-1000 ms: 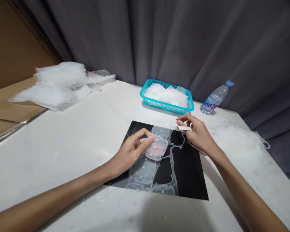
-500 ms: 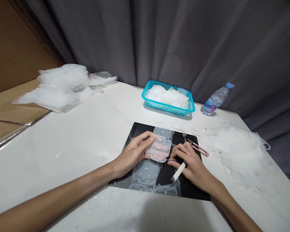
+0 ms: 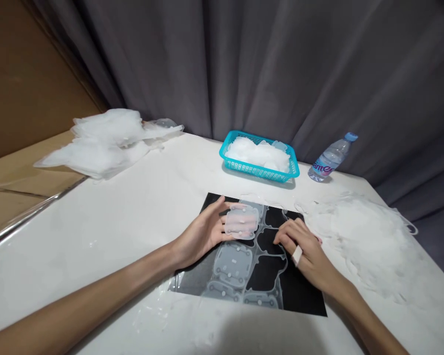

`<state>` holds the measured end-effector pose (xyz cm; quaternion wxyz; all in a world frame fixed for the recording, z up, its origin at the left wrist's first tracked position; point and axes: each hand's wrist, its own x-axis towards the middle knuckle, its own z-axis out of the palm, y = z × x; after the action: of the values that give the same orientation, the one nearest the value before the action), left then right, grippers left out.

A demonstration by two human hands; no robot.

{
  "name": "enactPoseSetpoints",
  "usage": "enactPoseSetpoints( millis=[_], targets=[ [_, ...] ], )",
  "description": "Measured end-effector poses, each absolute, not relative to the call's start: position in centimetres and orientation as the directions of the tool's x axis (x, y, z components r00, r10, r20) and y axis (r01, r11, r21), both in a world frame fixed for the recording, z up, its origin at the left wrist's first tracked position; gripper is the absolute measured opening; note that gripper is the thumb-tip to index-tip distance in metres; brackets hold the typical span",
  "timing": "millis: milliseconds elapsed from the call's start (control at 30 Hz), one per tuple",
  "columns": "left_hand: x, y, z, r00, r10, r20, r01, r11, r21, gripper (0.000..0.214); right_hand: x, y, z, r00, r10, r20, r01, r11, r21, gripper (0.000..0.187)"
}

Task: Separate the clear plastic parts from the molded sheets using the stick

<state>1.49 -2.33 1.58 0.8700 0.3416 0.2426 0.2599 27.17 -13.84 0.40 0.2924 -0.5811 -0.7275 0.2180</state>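
A translucent, rounded plastic-like piece (image 3: 241, 222) with small raised nubs rests across the fingers of my left hand (image 3: 207, 224). The thumb is lifted off it and the fingers are stretched out beneath. My right hand (image 3: 299, 246) is closed, fingertips pinched near the right edge of a translucent sheet (image 3: 257, 261) with cut-out openings. A white strip-like thing (image 3: 297, 256) pokes out from between its fingers; the rest of it is hidden. The sheet lies on a black mat (image 3: 303, 291), and similar pieces (image 3: 233, 264) still sit within it.
Behind the mat stands a turquoise basket (image 3: 259, 172) of white translucent pieces. A water bottle (image 3: 329, 160) is at back right. Translucent scraps (image 3: 370, 241) heap at right; stacked white sheets (image 3: 103, 143) lie at left. Pink-handled snips (image 3: 319, 240) are mostly behind my right hand.
My left thumb has lifted off the piece and the fingers have opened flat under it. My right hand has moved right, away from the piece; less of the white strip shows.
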Motion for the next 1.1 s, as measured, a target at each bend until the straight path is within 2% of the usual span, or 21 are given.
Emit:
enactPoseSetpoints(
  millis=[100,200,367,700,767,867,967,1100],
  targets=[
    [1.4,-2.3,2.3,0.756,0.605,-0.25,-0.285,0.648,0.706,0.059,26.0,-14.2,0.4,-0.252,0.951,0.178,0.739,0.307,-0.6,0.023],
    [1.3,-2.2,2.8,0.769,0.593,-0.24,-0.288,0.656,0.698,0.068,25.5,-14.4,0.3,-0.361,0.913,0.187,0.748,0.404,-0.527,0.033],
    [1.3,-2.0,2.7,0.799,0.566,-0.202,-0.318,0.683,0.658,0.079,26.0,-14.2,0.1,-0.389,0.897,0.208,0.785,0.441,-0.435,0.045],
    [1.0,-1.7,1.7,0.844,0.52,-0.128,-0.343,0.708,0.617,0.089,27.0,-14.2,-0.8,-0.276,0.952,0.133,0.902,0.304,-0.306,0.056],
    [1.0,-1.7,1.5,0.849,0.515,-0.121,-0.344,0.712,0.612,0.089,26.9,-14.2,-0.8,-0.309,0.932,0.189,0.903,0.35,-0.249,0.054],
    [1.0,-1.6,1.4,0.856,0.506,-0.107,-0.348,0.717,0.604,0.091,25.8,-14.5,-0.3,-0.369,0.854,0.367,0.879,0.449,-0.159,0.046],
    [1.1,-1.6,1.4,0.86,0.503,-0.092,-0.36,0.723,0.589,0.091,23.9,-15.2,0.3,-0.427,0.806,0.409,0.818,0.537,-0.204,0.034],
    [1.1,-1.8,1.6,0.855,0.51,-0.096,-0.366,0.722,0.587,0.091,22.4,-16.1,0.7,-0.461,0.836,0.299,0.77,0.544,-0.334,0.038]
  ],
)
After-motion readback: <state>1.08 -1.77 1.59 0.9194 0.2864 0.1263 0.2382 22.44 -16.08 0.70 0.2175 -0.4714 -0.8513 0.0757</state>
